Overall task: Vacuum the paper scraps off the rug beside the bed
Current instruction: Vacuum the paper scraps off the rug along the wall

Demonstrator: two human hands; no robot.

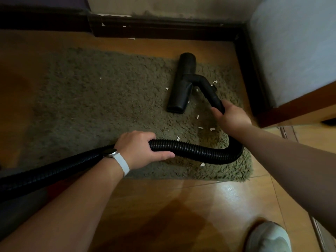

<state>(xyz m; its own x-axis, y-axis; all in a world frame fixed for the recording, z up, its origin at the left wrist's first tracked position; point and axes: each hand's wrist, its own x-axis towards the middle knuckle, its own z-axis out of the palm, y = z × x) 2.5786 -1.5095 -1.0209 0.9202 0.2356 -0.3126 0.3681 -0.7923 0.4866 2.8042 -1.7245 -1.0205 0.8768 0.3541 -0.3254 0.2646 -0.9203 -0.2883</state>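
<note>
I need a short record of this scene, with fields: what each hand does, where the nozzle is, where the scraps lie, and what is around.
left hand: grips the ribbed hose from above
right hand: grips the rigid tube behind the nozzle
nozzle: rests on the rug, in its far right part
paper scraps: small white bits on the rug, mostly near the nozzle and the hose bend
surroundings: wooden floor; bed at right; shoe at lower right

This is a home bedroom. A shaggy olive rug [109, 110] lies on glossy brown floor tiles [181, 206], beside a bed [294, 51] with a wooden base. Dark skirting [163, 30] lines the wall [163, 6].
</note>
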